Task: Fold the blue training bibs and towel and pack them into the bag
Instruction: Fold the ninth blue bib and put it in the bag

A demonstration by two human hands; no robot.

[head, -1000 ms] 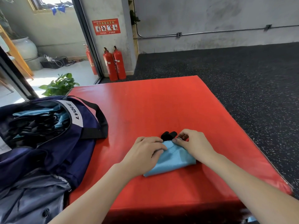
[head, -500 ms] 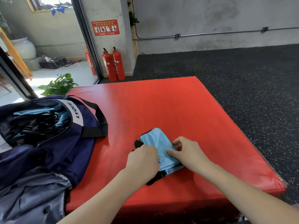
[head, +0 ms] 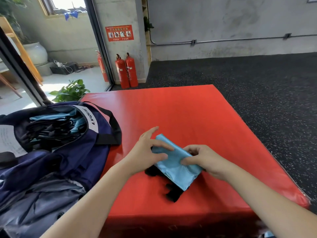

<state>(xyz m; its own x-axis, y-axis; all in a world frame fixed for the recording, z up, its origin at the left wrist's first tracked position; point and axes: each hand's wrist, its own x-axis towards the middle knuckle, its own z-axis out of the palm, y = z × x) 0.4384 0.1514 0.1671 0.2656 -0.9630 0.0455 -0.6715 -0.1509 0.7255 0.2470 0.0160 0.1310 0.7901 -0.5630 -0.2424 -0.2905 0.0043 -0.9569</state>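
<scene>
A folded light blue training bib (head: 176, 170) with black trim lies on the red mat (head: 180, 114), its black straps sticking out toward me. My left hand (head: 147, 152) rests on the bib's left end with the fingers fairly straight, thumb across the cloth. My right hand (head: 204, 158) pinches the bib's right edge between thumb and curled fingers. The navy bag (head: 72, 152) stands open at the left, and more blue bibs with black straps (head: 56, 127) lie inside it.
Two red fire extinguishers (head: 127, 71) stand by the pillar beyond the mat. A potted plant (head: 70, 91) sits behind the bag. Dark speckled rubber floor (head: 257, 86) surrounds the mat on the right and far side.
The bib was turned over and swung round on the mat, its black straps now pointing toward me. My left hand opened from a curled grip; my right hand shifted to the bib's right edge.
</scene>
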